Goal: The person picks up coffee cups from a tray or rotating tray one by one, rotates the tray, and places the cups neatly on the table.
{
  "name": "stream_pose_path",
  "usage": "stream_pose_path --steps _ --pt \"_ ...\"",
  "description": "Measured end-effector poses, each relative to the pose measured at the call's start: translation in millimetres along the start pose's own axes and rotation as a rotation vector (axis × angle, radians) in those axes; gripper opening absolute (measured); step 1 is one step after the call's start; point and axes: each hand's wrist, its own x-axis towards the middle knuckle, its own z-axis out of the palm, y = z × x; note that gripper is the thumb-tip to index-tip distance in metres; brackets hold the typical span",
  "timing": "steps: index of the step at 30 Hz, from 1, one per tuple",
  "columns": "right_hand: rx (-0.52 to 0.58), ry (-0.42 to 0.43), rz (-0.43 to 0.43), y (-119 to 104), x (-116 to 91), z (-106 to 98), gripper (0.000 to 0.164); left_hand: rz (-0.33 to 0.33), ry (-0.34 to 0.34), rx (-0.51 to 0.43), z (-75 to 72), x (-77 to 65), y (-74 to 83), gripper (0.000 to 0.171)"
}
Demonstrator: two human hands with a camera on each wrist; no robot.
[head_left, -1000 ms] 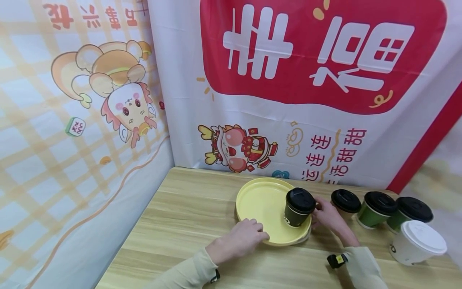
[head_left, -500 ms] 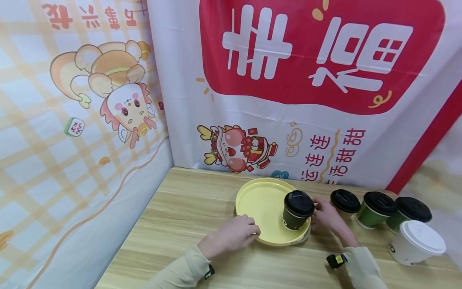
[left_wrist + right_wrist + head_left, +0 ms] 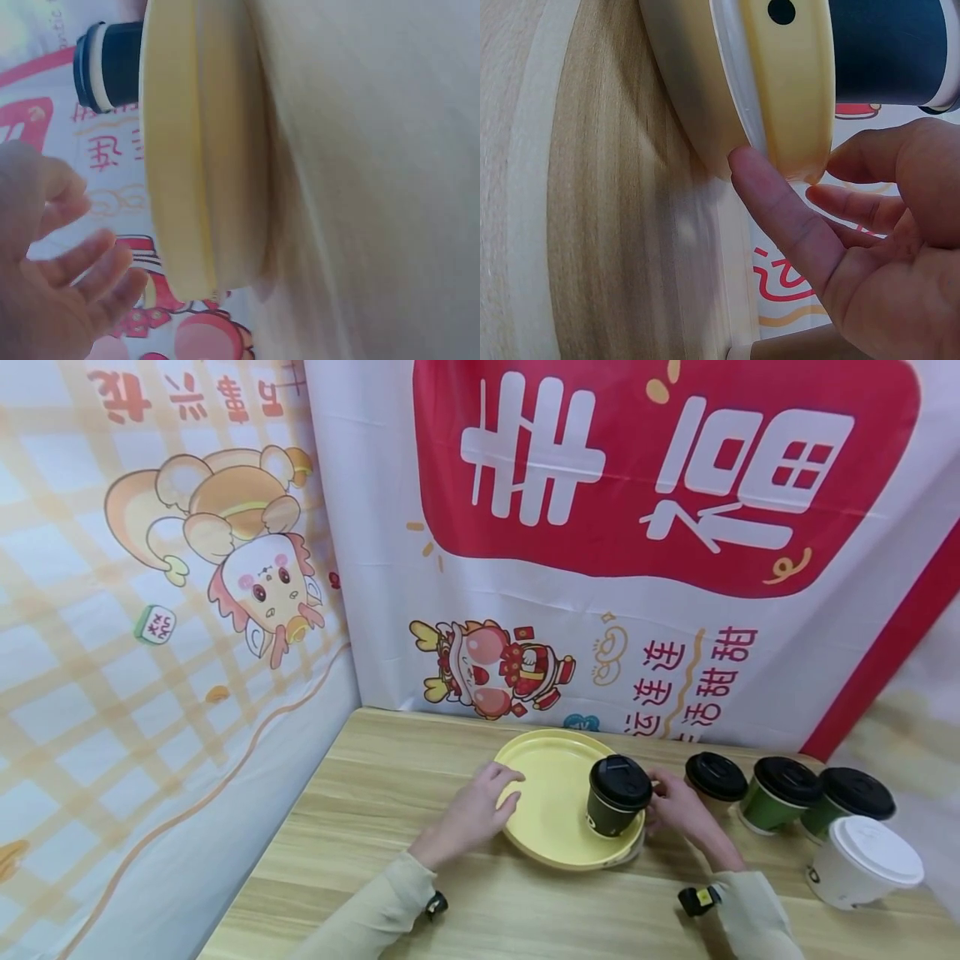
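Note:
A round yellow two-layer tray (image 3: 551,785), which looks like a turntable, sits on the wooden table. On its right side stands a dark paper cup (image 3: 618,797) with a black lid. My left hand (image 3: 468,814) is at the tray's left rim, fingers loosely bent and spread. In the left wrist view, that hand (image 3: 64,277) appears apart from the tray's side. My right hand (image 3: 678,810) is at the right edge, beside the cup. The right wrist view shows its fingertips touching the outer rim, forefinger (image 3: 787,214) extended along the seam between the layers.
Right of the tray stand a black-lidded cup (image 3: 716,778), two green cups (image 3: 772,810) with black lids, and a white cup (image 3: 858,868) with a white lid. A printed cloth (image 3: 390,610) hangs behind the table, another (image 3: 150,710) on the left.
My left hand has moved from the tray's front rim leftward and back to its left rim. The cup has shifted slightly left and toward me. My right hand has stayed in place.

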Motion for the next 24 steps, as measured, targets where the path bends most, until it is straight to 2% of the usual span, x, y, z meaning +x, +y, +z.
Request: stream_pose_path --steps 3,7,12,15,18,24 --pt "-0.003 -0.002 0.003 -0.5 -0.7 -0.2 0.029 -0.068 0.048 -0.039 5.2 1.5 -7.2 0.033" --pt "-0.016 0.007 0.015 -2.2 -1.9 0.1 0.029 -0.204 0.070 -0.136 9.3 5.6 -15.5 0.037" --pt "-0.028 0.008 0.015 -2.4 -2.0 -0.3 0.027 -0.386 0.079 -0.379 13.9 13.3 -32.5 0.038" --pt "-0.030 -0.006 0.007 -2.3 -2.2 -1.2 0.028 -0.475 0.090 -0.489 16.9 16.6 -43.3 0.039" --pt "-0.030 -0.004 0.014 -2.9 -2.3 -1.6 0.028 -0.533 0.084 -0.515 18.4 18.1 -49.8 0.040" --pt "-0.035 -0.008 0.014 -2.2 -1.9 -2.2 0.029 -0.570 0.030 -0.530 21.6 18.1 -53.1 0.043"
